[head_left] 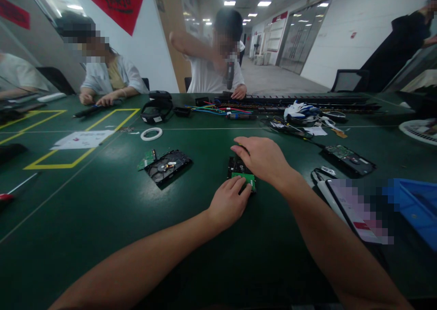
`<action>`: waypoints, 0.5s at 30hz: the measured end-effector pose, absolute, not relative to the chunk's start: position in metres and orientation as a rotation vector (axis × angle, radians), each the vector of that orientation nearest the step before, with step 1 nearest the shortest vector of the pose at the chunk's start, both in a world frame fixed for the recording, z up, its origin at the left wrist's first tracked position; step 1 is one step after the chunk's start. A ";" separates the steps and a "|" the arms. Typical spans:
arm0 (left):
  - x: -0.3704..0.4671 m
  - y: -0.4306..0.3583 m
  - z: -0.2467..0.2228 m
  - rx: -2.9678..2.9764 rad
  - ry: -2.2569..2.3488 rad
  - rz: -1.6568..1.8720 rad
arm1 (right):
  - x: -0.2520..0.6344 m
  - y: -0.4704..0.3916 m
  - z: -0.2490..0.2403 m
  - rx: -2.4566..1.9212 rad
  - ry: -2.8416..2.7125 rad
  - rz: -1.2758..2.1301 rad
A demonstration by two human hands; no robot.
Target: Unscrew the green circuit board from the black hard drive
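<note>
A black hard drive [235, 165] with a green circuit board [246, 177] at its near end lies on the green table [102, 219], in front of me. My left hand [230, 200] rests its fingers on the board and the drive's near edge, pressed close together. Above the drive's far end is my right hand [264, 159], its thumb and forefinger closed around something small and yellowish that is mostly hidden. To the left lies another hard drive [167, 166] with its inside showing and a loose green board [146, 160] at its corner.
On the right are a third drive [350, 160], a phone [358, 210] and a blue tray [416, 205]. A white ring [151, 134], cables [211, 109] and gloves [300, 112] lie farther back. A screwdriver [17, 189] is at far left. People sit across the table.
</note>
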State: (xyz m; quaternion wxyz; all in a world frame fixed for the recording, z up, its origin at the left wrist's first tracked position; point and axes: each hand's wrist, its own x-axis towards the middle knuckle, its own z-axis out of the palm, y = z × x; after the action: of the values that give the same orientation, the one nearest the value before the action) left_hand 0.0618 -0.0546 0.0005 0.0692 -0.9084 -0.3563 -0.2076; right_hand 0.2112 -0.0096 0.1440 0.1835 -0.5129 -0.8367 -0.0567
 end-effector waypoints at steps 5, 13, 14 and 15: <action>0.062 -0.055 0.000 -2.744 -1.085 -0.624 | 0.213 -0.009 0.147 -1.413 -2.362 -0.143; 0.061 -0.055 0.002 -2.732 -1.070 -0.608 | 0.216 -0.003 0.141 -1.257 -2.320 0.068; 0.061 -0.055 0.002 -2.731 -1.068 -0.609 | 0.216 -0.003 0.141 -1.250 -2.324 0.081; 0.061 -0.055 0.002 -2.731 -1.068 -0.612 | 0.216 -0.003 0.141 -1.241 -2.332 0.087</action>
State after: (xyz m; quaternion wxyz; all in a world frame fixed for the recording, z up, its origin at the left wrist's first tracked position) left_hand 0.0611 -0.0551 0.0019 0.0731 -0.9092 -0.3556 -0.2039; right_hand 0.2164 -0.0028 0.1410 0.2466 -0.4550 -0.8551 0.0320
